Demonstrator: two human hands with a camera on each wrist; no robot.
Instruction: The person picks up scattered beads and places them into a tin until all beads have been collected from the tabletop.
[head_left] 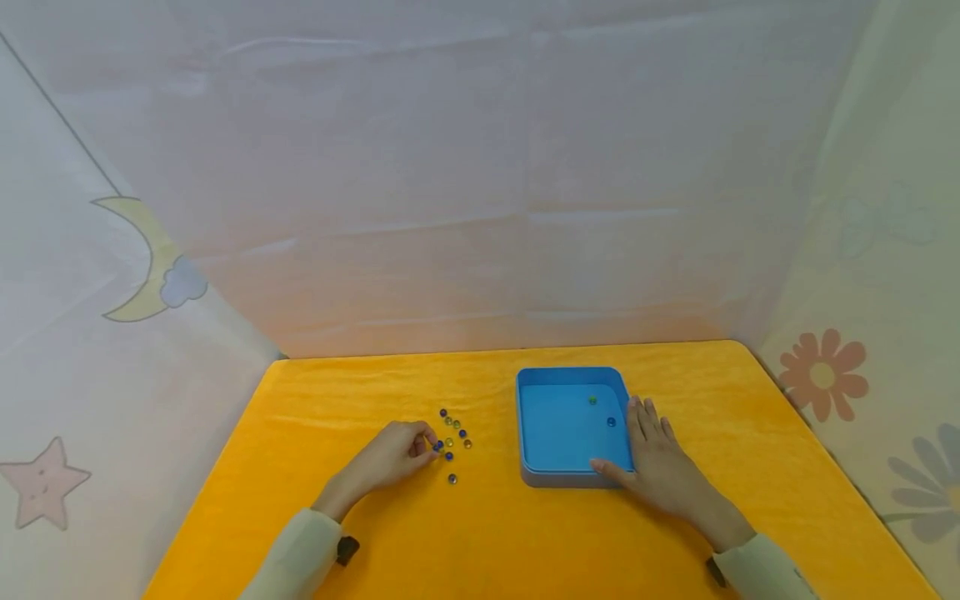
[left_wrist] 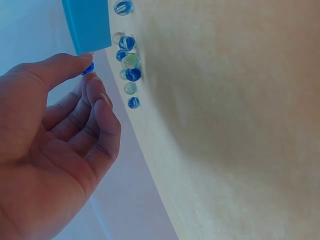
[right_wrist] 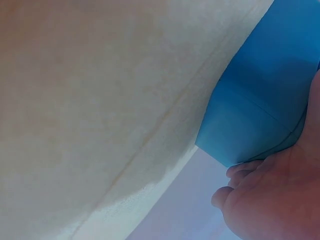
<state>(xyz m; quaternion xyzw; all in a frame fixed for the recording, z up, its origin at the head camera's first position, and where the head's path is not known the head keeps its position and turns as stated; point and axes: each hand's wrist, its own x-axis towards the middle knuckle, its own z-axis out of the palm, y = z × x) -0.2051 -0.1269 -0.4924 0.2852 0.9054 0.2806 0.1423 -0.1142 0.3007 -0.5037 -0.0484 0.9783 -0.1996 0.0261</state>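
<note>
Yellow and soft in its look, the bench (head_left: 450,542) lies under all the work. Starting from the left, the left hand (head_left: 393,454) is at 9 o'clock of the loose marbles (head_left: 452,479). It is narrowed to a pinch, holding a blue marble (left_wrist: 88,69) between thumb and fingertips; whether this marble is lifted, I cannot tell. For a good pinch, I would advise light, even pressure at its widest part, because a smooth ball may slip out when squeezed off-centre. The loose marbles make a small scattered group, with one apart at 6 o'clock. Some are very near the fingertips, so it should be better to raise straight up and push none away. At 3 o'clock of this group stands the open blue box (head_left: 562,480). Inside, a green marble (head_left: 592,400) rests toward 1 o'clock and a dark blue marble (head_left: 611,422) toward 3 o'clock. Last, the right hand (head_left: 663,471), at 4 o'clock of the box, has its fingers stretched along the right wall and its thumb at the near rim. Such gentle support seems suitable; too strong a push could slide the box.
</note>
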